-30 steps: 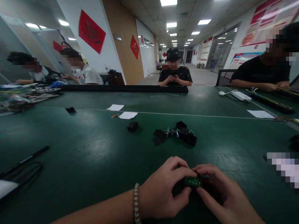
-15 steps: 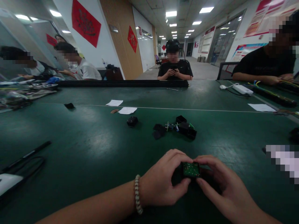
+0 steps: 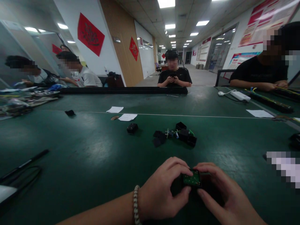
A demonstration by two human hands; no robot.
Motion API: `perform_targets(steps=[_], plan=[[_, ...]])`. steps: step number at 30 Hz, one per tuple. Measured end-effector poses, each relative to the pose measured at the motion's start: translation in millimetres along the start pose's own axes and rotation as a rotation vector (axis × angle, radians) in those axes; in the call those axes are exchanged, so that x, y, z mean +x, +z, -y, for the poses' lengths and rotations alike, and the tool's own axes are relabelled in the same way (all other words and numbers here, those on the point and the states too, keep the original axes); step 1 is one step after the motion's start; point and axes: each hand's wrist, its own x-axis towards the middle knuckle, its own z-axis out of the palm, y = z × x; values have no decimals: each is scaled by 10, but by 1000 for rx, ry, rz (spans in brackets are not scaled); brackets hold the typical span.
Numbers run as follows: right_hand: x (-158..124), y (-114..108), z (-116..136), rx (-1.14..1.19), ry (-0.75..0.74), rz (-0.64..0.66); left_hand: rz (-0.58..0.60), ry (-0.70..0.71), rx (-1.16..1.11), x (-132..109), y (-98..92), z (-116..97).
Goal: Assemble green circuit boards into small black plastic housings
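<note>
A small green circuit board sits in a black box-shaped casing, its dotted solder side facing up. My left hand grips the left side of it, with the thumb at the near edge and the index fingertip lying over the board's far corner. At the right end my right hand closes on the same piece, fingers at the far side and thumb at the near side. The casing's sides are mostly hidden by my fingers. Farther off lie a black plastic housing and a pile of black casings and loose electronic parts.
White papers lie near a round table hole. A white power strip is at the back right, a long black bar along the back. At left are a black cable and cluttered parts. Several people sit around.
My left index finger has moved from the board's edge onto its upper face. The view has tilted up slightly, so everything sits lower. Both hands keep hold of the board.
</note>
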Motion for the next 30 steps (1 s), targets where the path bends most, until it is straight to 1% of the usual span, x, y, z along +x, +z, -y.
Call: perform_targets(steps=[8,19,24,30], plan=[[34,1,-9,20,-23,-7,-28,15,-5,6,16,1],[-15,-9,-37,52,-9,18,14,-14,-4,-3,18,23],[13,-11,-5,15,-45,9,20,-23,-4,5,20,27],[58,-20,45,14,-2,20,31,-20,2,13,4,2]])
